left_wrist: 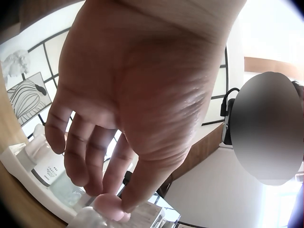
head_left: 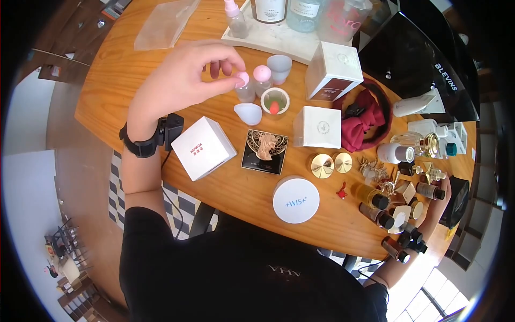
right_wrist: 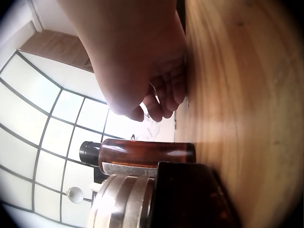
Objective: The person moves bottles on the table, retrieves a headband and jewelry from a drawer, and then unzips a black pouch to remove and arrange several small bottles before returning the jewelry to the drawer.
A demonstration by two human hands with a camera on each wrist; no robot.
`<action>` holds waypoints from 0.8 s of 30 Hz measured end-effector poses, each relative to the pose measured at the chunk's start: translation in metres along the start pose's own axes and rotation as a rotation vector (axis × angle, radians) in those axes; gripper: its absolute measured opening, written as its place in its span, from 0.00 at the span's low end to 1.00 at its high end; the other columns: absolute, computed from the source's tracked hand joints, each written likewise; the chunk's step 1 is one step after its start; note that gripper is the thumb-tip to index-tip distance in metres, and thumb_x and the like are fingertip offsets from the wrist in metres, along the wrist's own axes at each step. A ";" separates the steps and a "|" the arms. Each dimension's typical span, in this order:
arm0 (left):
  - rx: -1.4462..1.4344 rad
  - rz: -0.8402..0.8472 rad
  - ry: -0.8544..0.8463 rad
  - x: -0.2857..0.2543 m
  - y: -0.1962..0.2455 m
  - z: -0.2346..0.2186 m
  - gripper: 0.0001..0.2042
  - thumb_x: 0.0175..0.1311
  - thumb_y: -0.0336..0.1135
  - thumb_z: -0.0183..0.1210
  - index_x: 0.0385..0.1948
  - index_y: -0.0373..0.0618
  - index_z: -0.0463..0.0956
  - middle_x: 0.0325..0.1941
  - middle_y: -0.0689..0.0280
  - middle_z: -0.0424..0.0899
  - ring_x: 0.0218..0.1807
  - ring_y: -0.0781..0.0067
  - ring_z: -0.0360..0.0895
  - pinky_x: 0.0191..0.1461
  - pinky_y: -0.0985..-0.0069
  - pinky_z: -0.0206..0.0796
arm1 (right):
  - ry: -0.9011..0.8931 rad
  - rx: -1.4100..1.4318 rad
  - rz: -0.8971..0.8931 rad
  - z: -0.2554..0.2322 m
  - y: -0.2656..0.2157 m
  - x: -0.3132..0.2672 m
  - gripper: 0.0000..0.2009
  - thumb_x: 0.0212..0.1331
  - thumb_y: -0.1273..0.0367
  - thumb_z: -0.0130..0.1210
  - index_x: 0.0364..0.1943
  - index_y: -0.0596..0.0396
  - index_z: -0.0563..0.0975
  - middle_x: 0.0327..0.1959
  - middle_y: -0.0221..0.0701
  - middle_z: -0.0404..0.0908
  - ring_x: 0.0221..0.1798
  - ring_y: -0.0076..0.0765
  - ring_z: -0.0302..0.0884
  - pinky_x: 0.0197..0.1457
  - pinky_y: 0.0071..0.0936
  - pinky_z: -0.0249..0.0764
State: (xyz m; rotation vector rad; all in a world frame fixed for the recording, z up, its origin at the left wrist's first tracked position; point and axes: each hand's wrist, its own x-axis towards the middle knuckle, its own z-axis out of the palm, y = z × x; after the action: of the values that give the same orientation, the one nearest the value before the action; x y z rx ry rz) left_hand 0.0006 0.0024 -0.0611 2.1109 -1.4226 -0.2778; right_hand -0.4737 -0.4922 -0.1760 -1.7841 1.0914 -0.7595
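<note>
My left hand [head_left: 185, 75] pinches the pink cap [left_wrist: 108, 207] of a small clear bottle [head_left: 245, 94] between thumb and forefinger. The other fingers are loosely bent. Another pink-capped bottle [head_left: 263, 86] stands right beside it, close to a grey-blue cup [head_left: 279, 67], a pale blue scoop-shaped piece [head_left: 248, 114] and a small round bowl [head_left: 264, 105] with a red-orange thing inside. At the table's right end, my right hand [head_left: 442, 194] rests with fingers loosely curled, just beyond a brown bottle [right_wrist: 147, 153] with a black cap in the right wrist view.
A white tray [head_left: 300, 47] with pump bottles stands at the back. White boxes [head_left: 204, 150], [head_left: 317, 127], a round WIS jar [head_left: 296, 199] and a black-gold compact [head_left: 264, 152] lie in front. Several bottles crowd the right, near a burgundy bow headband [head_left: 365, 121] and a dark BLEVINS panel [head_left: 418, 64].
</note>
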 end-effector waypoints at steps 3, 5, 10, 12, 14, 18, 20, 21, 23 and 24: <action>-0.036 -0.006 -0.018 0.000 -0.001 0.001 0.08 0.61 0.30 0.70 0.38 0.44 0.83 0.32 0.69 0.81 0.34 0.77 0.75 0.38 0.77 0.65 | -0.011 -0.014 -0.009 0.003 -0.004 -0.002 0.18 0.76 0.55 0.53 0.43 0.58 0.81 0.29 0.24 0.75 0.32 0.19 0.72 0.39 0.19 0.67; -0.057 0.007 -0.021 0.001 -0.001 0.003 0.08 0.60 0.30 0.70 0.39 0.43 0.82 0.31 0.69 0.81 0.34 0.77 0.76 0.38 0.77 0.65 | -0.016 -0.030 -0.001 0.005 -0.009 -0.004 0.18 0.76 0.55 0.52 0.42 0.57 0.80 0.28 0.24 0.75 0.32 0.19 0.72 0.38 0.19 0.66; -0.014 0.008 -0.009 0.004 -0.001 0.007 0.09 0.60 0.32 0.70 0.39 0.42 0.82 0.31 0.65 0.82 0.33 0.73 0.76 0.39 0.75 0.69 | -0.021 -0.055 -0.010 0.010 -0.017 -0.009 0.18 0.76 0.55 0.52 0.38 0.56 0.79 0.26 0.23 0.74 0.31 0.18 0.71 0.37 0.19 0.65; -0.001 0.008 0.022 0.004 -0.003 0.008 0.10 0.60 0.34 0.70 0.39 0.41 0.82 0.30 0.65 0.82 0.32 0.72 0.76 0.39 0.74 0.70 | 0.006 -0.027 0.016 0.013 -0.020 -0.010 0.18 0.76 0.55 0.51 0.37 0.55 0.79 0.26 0.23 0.74 0.31 0.17 0.70 0.37 0.19 0.65; -0.007 0.016 0.058 0.005 -0.011 0.007 0.11 0.61 0.35 0.69 0.41 0.41 0.81 0.30 0.66 0.82 0.32 0.74 0.76 0.40 0.75 0.70 | -0.022 -0.022 -0.002 0.010 -0.016 -0.007 0.18 0.76 0.55 0.52 0.37 0.55 0.79 0.26 0.22 0.74 0.31 0.17 0.70 0.37 0.19 0.65; 0.028 -0.062 0.227 0.011 -0.013 -0.002 0.09 0.63 0.31 0.67 0.43 0.44 0.82 0.34 0.71 0.84 0.35 0.81 0.75 0.39 0.78 0.65 | -0.024 0.009 0.029 0.012 -0.019 -0.008 0.18 0.76 0.55 0.52 0.35 0.54 0.78 0.26 0.22 0.74 0.30 0.17 0.70 0.37 0.19 0.65; 0.042 -0.056 0.307 0.025 -0.012 -0.004 0.09 0.63 0.31 0.67 0.44 0.44 0.83 0.34 0.70 0.85 0.33 0.81 0.76 0.37 0.77 0.65 | -0.024 0.017 0.027 0.012 -0.018 -0.008 0.18 0.75 0.55 0.53 0.32 0.53 0.78 0.26 0.22 0.74 0.30 0.17 0.70 0.37 0.18 0.65; 0.075 -0.062 0.303 0.034 -0.011 -0.005 0.10 0.64 0.34 0.67 0.44 0.43 0.82 0.33 0.70 0.85 0.33 0.80 0.76 0.38 0.77 0.67 | -0.027 0.019 0.024 0.012 -0.018 -0.007 0.18 0.75 0.55 0.53 0.32 0.53 0.78 0.26 0.22 0.74 0.30 0.17 0.70 0.37 0.18 0.65; 0.142 -0.079 0.295 0.052 -0.009 -0.005 0.13 0.65 0.39 0.67 0.45 0.41 0.82 0.33 0.70 0.86 0.34 0.77 0.78 0.40 0.77 0.70 | -0.021 0.039 0.034 0.014 -0.021 -0.008 0.18 0.75 0.55 0.54 0.32 0.53 0.79 0.26 0.22 0.74 0.30 0.17 0.71 0.36 0.18 0.65; 0.203 -0.088 0.308 0.058 -0.007 -0.003 0.13 0.65 0.39 0.67 0.46 0.42 0.83 0.32 0.69 0.86 0.33 0.77 0.79 0.39 0.76 0.71 | -0.022 0.044 0.032 0.015 -0.021 -0.008 0.18 0.75 0.55 0.54 0.32 0.53 0.79 0.26 0.22 0.75 0.30 0.16 0.71 0.36 0.18 0.65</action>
State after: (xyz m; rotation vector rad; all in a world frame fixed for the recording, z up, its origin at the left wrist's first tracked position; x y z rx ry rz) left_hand 0.0318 -0.0466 -0.0544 2.2639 -1.2211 0.1613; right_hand -0.4575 -0.4746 -0.1632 -1.7305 1.0789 -0.7378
